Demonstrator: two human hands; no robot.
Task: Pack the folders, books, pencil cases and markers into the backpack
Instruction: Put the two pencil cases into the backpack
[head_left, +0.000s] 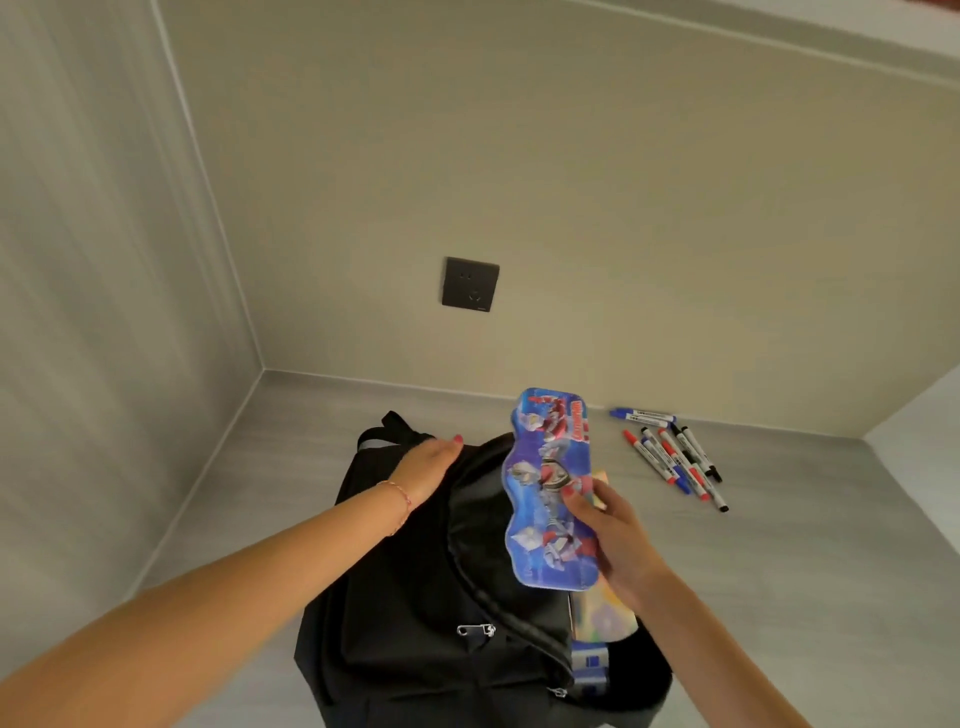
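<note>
Both hands were busy: left hand (428, 464) lay flat, fingers straight, on the top of the black backpack (415, 597), holding the opening wide; right hand (605, 530) pinched the blue pencil case (550, 488) at its lower right edge, thumb on the printed face, fingers behind. I held the case above the open main compartment, tilted, not yet inside. It looked stiff, light and glossy, maybe slippery, so I judged a grip across the middle of the long sides safest. Colourful items (605, 616) already showed inside the bag, which ones I couldn't tell. Markers (675, 457) lay loose on the grey counter (779, 545), well right of the bag, still to pack
</note>
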